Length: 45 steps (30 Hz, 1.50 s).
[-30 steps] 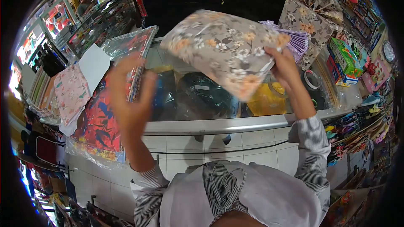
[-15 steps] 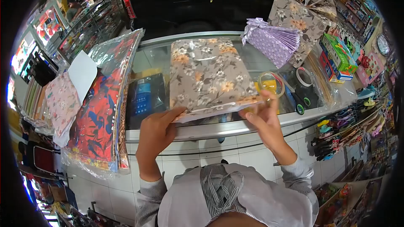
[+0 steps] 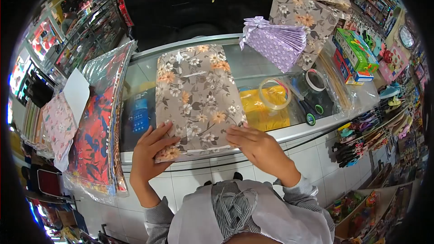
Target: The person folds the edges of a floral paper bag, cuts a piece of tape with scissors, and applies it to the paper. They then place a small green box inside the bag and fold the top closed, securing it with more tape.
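Parcel (image 3: 199,101), floral-patterned, lies on the counter (image 3: 298,132); left hand (image 3: 151,150) touches its seven o'clock corner, right hand (image 3: 258,148) its four o'clock, both unclenched, any grip unclear.

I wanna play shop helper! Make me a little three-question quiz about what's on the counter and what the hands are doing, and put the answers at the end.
1. True or false: the left hand and the right hand both touch the flat flowered parcel.

2. Pick one: what colour shows inside the handle loops of the scissors?
A) red
B) green
C) white

3. Fill the gap: the ____ hand is nearer the scissors.

Key:
1. True
2. B
3. right
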Each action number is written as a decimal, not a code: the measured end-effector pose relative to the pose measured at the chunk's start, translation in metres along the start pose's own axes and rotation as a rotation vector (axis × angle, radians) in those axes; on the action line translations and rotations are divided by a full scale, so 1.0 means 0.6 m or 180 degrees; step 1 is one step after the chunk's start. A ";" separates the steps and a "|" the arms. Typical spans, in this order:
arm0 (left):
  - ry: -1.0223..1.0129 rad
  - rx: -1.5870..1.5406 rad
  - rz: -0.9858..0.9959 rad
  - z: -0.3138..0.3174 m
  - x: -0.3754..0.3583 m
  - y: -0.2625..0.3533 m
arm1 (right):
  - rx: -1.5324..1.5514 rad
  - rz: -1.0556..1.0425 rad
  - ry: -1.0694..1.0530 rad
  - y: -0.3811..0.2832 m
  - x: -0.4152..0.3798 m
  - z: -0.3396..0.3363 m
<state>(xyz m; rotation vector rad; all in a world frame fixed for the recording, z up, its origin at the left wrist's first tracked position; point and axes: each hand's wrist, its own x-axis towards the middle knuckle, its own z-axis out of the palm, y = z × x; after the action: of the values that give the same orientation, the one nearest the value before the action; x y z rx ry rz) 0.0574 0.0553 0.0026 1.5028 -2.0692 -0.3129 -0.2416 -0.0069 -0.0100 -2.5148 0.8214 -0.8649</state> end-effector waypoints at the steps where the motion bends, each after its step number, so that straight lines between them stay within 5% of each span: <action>1: -0.0070 0.0195 -0.0030 0.002 0.001 0.004 | -0.0126 -0.0090 0.0004 -0.001 -0.001 0.000; 6: -0.0080 0.1081 -0.0222 0.026 0.007 0.043 | -0.0050 -0.0666 0.0181 0.019 -0.024 -0.072; 11: -0.0160 0.1088 -0.0309 0.030 0.007 0.045 | -0.1760 0.0499 0.2903 0.087 -0.059 -0.302; 16: -0.0214 0.0763 -0.0340 0.025 0.002 0.028 | -0.3689 0.1303 0.2867 0.244 -0.052 -0.427; 22: -0.0255 -0.0144 -0.0558 0.006 0.007 0.022 | -0.3037 0.1429 0.3148 0.283 -0.065 -0.441; 24: 0.0068 0.0175 -0.0476 0.017 0.010 0.021 | -0.3193 0.0898 0.3179 0.242 -0.084 -0.442; 26: 0.0260 0.0381 -0.0394 0.029 0.012 0.021 | -0.2189 0.0184 0.3747 0.165 -0.071 -0.388; 28: 0.0377 0.0333 -0.0294 0.029 0.019 0.020 | -0.1839 -0.0411 0.3548 0.091 -0.047 -0.317; 33: 0.0317 0.0307 -0.0400 0.022 0.031 0.004 | -0.0884 -0.0206 0.1826 -0.032 0.036 -0.082; 37: 0.0267 0.0889 -0.0498 0.029 0.024 -0.014 | -0.0531 0.0022 0.1146 -0.047 0.105 0.051; 45: 0.0245 0.1023 -0.0214 0.015 0.022 -0.012 | -0.0550 0.0708 0.0321 -0.065 0.115 0.091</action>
<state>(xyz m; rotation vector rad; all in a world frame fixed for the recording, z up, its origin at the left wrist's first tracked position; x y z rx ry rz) 0.0553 0.0395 -0.0044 1.7426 -2.0833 0.0570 -0.1458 -0.0124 -0.0012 -2.4765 1.2306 -0.8840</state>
